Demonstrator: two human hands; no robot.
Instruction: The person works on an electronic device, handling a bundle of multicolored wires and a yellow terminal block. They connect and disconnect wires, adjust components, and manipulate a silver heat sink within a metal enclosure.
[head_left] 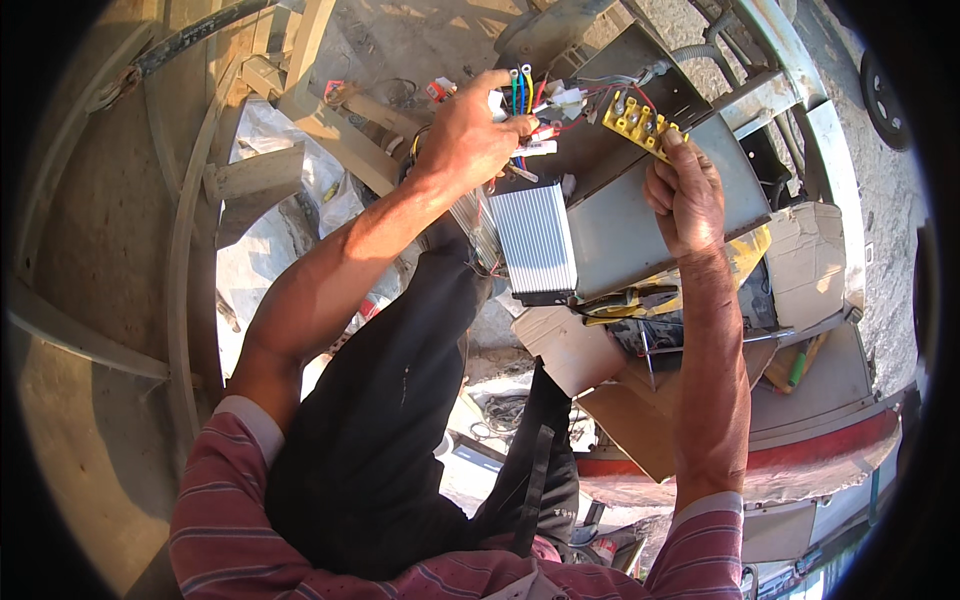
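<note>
My left hand (468, 138) is closed on a bundle of wires (522, 92); blue, green and yellow leads with ring ends stick up past its fingertips. White plug connectors (568, 98) and thin red wires hang just right of it. My right hand (688, 195) pinches one end of a yellow terminal block (632, 120) with metal screws along it, tilted above an open grey metal box (640, 215). Below my left hand, a silver finned metal unit (535, 240) leans by the box's left side. What my left palm covers is hidden.
Cardboard pieces (655, 425), a yellow piece (750, 255) and a green-handled tool (797, 368) lie on the right. A pale metal frame (825, 150) curves along the far right. Wooden beams and boards (190, 200) stand at the left, beside crumpled plastic sheeting (270, 140).
</note>
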